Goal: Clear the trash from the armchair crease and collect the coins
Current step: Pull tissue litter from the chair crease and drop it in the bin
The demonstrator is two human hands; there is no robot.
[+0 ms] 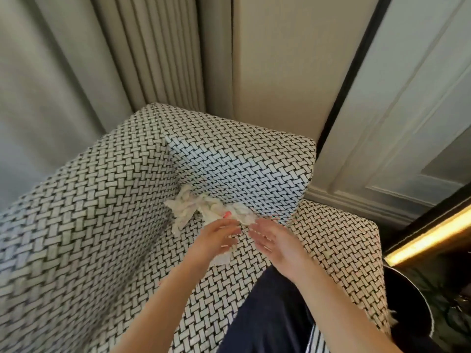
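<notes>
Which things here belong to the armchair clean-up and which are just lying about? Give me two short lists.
Job:
crumpled paper trash in the crease
armchair
left hand and right hand, both at the trash
dark round container, probably the bin
No coins show.

Just there:
curtain
panelled wall
lit gold strip

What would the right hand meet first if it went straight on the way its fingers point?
Probably the crumpled white paper wad in the armchair crease: the right hand points at its near edge. Blur hides any contact.
</notes>
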